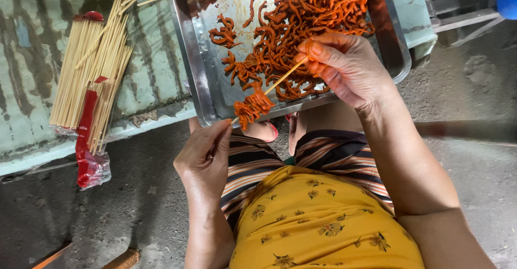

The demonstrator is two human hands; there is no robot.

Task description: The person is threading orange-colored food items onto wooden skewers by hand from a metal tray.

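A thin bamboo skewer (283,78) runs diagonally over the near edge of a metal tray (200,80). My left hand (203,158) pinches its lower end, just below the tray's rim. My right hand (344,64) grips the upper end with fingertips together. A bunch of orange-red marinated strips (253,107) is threaded on the skewer close to my left hand. A large heap of the same marinated strips (307,16) fills the tray behind it.
Packs of bamboo skewers (89,75) in clear and red wrapping lie on the low green-painted ledge (145,80) left of the tray. Below is grey concrete floor (124,199). My lap in striped and yellow flowered cloth sits under the tray's edge.
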